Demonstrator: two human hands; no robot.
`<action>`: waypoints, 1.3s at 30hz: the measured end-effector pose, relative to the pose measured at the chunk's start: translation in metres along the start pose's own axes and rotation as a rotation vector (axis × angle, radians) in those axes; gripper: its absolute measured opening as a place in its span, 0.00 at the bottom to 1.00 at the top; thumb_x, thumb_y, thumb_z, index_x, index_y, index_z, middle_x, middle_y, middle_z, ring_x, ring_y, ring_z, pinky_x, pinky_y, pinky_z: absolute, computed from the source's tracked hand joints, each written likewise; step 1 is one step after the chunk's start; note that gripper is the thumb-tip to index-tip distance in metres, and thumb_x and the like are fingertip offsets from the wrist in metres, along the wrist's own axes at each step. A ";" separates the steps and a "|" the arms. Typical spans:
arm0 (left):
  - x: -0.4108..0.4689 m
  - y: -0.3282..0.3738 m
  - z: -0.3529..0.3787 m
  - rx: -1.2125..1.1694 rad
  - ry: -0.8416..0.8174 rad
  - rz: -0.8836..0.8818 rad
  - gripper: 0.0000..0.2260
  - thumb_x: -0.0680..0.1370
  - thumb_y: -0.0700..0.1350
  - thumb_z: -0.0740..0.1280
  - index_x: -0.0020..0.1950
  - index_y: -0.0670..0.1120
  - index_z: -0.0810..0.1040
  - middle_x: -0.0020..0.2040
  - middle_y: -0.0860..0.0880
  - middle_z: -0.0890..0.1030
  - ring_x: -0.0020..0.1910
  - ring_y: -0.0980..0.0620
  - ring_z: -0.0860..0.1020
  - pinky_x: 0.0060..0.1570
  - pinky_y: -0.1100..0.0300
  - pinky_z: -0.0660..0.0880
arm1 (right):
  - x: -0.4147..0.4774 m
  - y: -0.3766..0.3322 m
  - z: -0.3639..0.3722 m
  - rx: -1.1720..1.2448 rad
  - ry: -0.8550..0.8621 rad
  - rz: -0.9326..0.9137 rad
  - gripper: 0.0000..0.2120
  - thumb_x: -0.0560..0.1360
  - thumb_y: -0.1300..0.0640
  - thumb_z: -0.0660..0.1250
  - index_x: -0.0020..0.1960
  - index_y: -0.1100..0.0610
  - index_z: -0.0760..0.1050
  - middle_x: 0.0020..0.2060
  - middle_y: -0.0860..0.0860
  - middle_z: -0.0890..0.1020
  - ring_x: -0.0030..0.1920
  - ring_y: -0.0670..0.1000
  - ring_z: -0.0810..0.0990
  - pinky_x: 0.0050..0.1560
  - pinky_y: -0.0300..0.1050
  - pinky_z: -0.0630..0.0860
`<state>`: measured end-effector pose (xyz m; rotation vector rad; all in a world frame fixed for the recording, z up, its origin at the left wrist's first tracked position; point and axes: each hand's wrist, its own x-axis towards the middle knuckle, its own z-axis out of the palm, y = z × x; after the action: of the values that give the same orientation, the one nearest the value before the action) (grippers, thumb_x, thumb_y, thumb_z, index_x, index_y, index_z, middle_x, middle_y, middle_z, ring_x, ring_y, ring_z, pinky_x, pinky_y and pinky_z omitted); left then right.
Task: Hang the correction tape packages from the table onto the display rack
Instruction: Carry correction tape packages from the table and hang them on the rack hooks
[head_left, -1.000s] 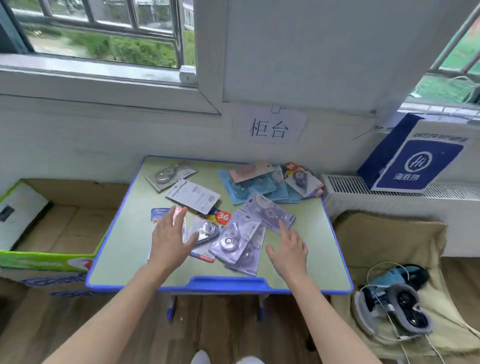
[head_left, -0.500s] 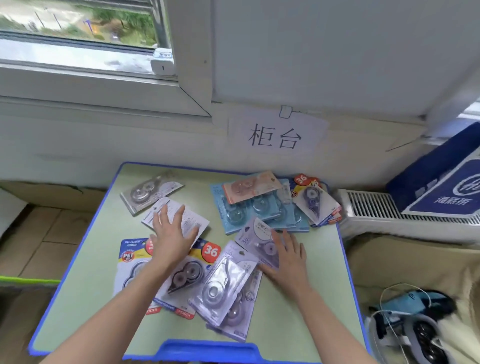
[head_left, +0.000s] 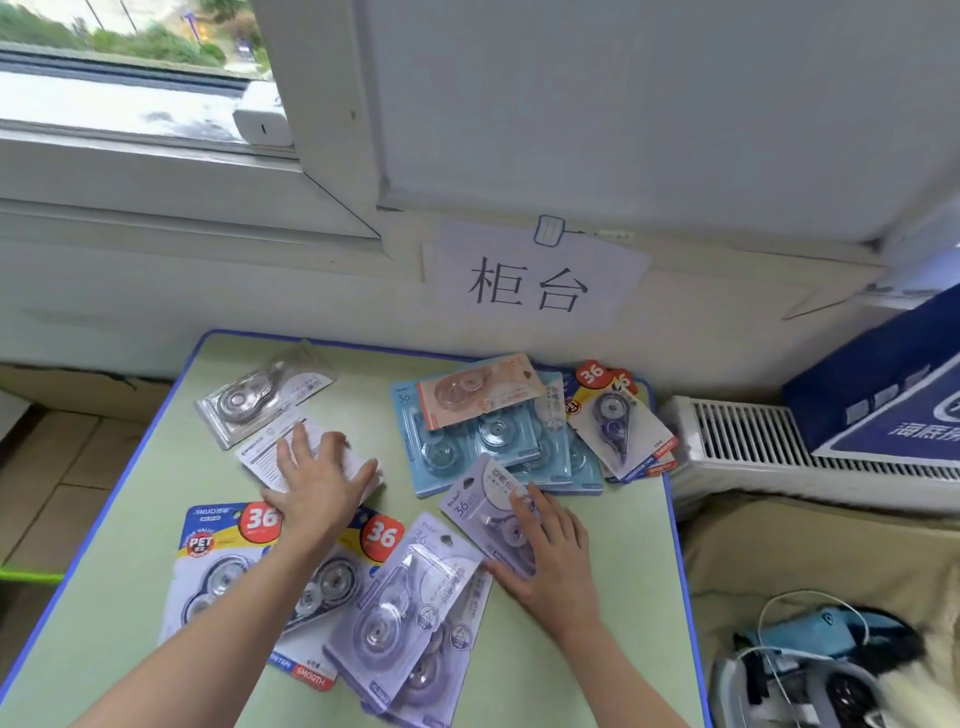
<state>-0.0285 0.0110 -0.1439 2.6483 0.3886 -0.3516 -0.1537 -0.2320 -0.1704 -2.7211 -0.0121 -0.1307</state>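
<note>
Since a second ago both hands have gone forward from the near edge of the counter (head_left: 597, 649) onto the packages. The left hand (head_left: 317, 493) lies flat, fingers spread, on a white package (head_left: 260, 457) turned small-print side up, below-left of the wall sign (head_left: 530, 283); it grips nothing. The right hand (head_left: 550, 561) is flat too, fingers straight, resting on a lilac package (head_left: 480, 499) straight below the sign, with no pinch.

All packs lie on the counter. They are carded blisters with a round dispenser under clear plastic.
- The clear-grey pack (head_left: 260, 400) is left-below the sign, farthest back.
- The light-blue stack (head_left: 457, 457), with a peach pack (head_left: 478, 389) on top, is just under the sign.
- The red-"36" pack (head_left: 618, 426), with a purple dispenser, is below-right of the sign.
- The blue-yellow "36" packs (head_left: 218, 561) and the front lilac packs (head_left: 410, 613) are lowest under the sign, by the forearms.
</note>
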 end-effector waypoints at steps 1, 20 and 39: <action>-0.001 0.001 0.001 -0.006 0.015 0.001 0.20 0.75 0.58 0.67 0.64 0.53 0.70 0.78 0.47 0.48 0.76 0.45 0.45 0.66 0.31 0.52 | 0.000 0.001 0.000 -0.003 0.020 -0.003 0.36 0.71 0.29 0.55 0.67 0.54 0.70 0.66 0.56 0.75 0.61 0.55 0.74 0.62 0.49 0.64; -0.042 -0.036 -0.027 -0.125 0.082 0.365 0.19 0.72 0.52 0.72 0.60 0.52 0.73 0.77 0.49 0.52 0.76 0.50 0.47 0.66 0.34 0.54 | -0.049 -0.023 0.005 -0.065 0.293 0.127 0.35 0.59 0.48 0.79 0.63 0.56 0.72 0.58 0.61 0.79 0.51 0.61 0.82 0.48 0.55 0.77; -0.193 -0.113 -0.028 -0.084 -0.172 0.946 0.18 0.72 0.48 0.72 0.60 0.50 0.73 0.76 0.47 0.55 0.75 0.47 0.51 0.64 0.37 0.59 | -0.281 -0.168 0.017 -0.008 0.767 0.989 0.29 0.66 0.50 0.77 0.64 0.59 0.75 0.64 0.58 0.74 0.60 0.61 0.75 0.55 0.56 0.70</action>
<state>-0.2388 0.0798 -0.1043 2.3661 -0.8592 -0.2286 -0.4362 -0.0686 -0.1443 -2.1891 1.4721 -0.8249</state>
